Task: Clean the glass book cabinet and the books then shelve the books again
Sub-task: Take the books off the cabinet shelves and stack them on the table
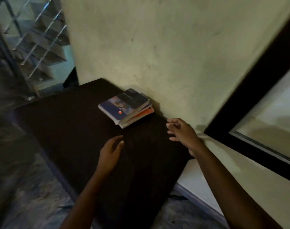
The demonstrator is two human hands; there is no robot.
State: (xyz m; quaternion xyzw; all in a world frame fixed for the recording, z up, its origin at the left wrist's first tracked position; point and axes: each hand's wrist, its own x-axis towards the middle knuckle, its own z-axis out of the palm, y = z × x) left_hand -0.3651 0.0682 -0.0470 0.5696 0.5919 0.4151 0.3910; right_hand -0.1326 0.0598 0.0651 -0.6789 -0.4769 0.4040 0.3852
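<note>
A small stack of books (127,107) lies flat on the dark surface (75,129), pushed close to the wall (157,38). Both hands hover near it, empty: the left hand (110,154) with fingers relaxed, the right hand (180,130) loosely spread. The books look stiff and fairly light, though the uneven stack may slide apart; gripping both long edges together, with fingers under the bottom book, seems safest.

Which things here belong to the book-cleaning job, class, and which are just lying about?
Job: stack of books; black-framed glass panel, probably the cabinet; left hand and right hand, both holding nothing.
Lying about: dark table under the books; stair railing; wall.
</note>
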